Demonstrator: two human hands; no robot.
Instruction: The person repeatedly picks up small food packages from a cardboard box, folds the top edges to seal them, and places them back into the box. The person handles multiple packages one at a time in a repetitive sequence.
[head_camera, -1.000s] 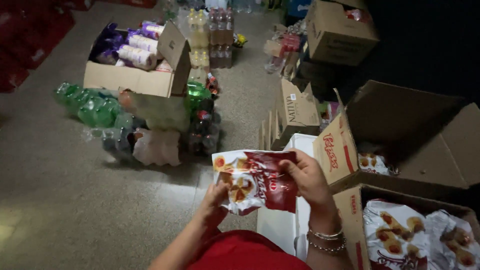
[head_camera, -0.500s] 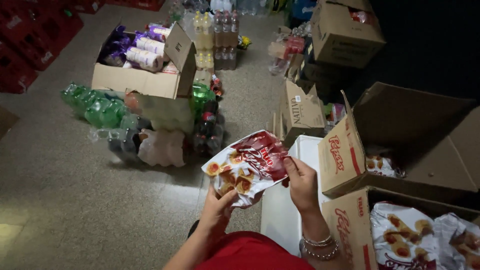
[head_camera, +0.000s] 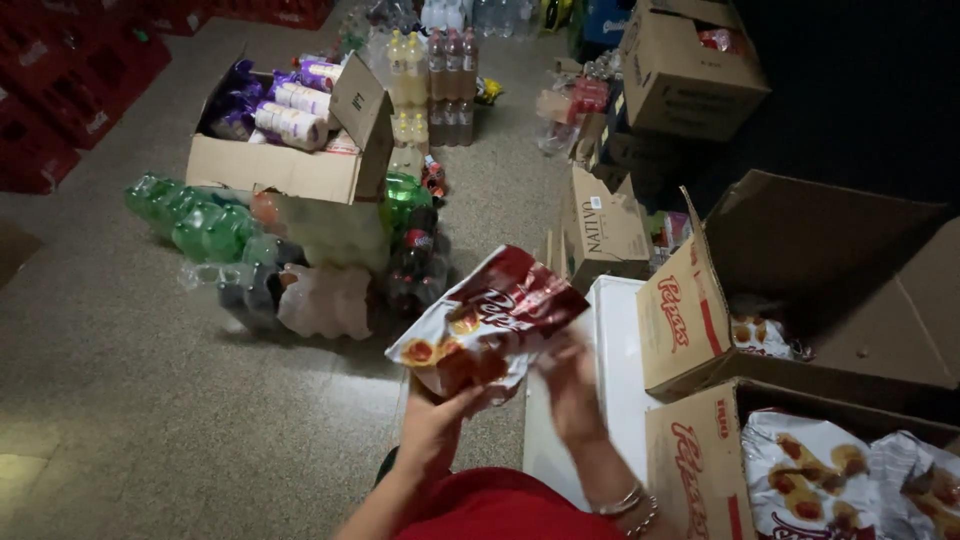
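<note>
The left hand (head_camera: 432, 420) is gripping the red and white snack bag (head_camera: 490, 325) from below, fingers clamped on it, just left of the open cardboard box (head_camera: 690, 320). The right hand (head_camera: 572, 390) is blurred beside the bag; I cannot tell how its fingers are standing.

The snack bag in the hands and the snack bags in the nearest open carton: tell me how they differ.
The held snack bag is up in the air, gripped from below by the left hand with the right hand beside it; the boxed snack bags lie flat in the carton. The held one is tilted and crumpled; the boxed ones lie packed side by side. Both show red-and-white wrapping with pictures of round snacks.
</note>
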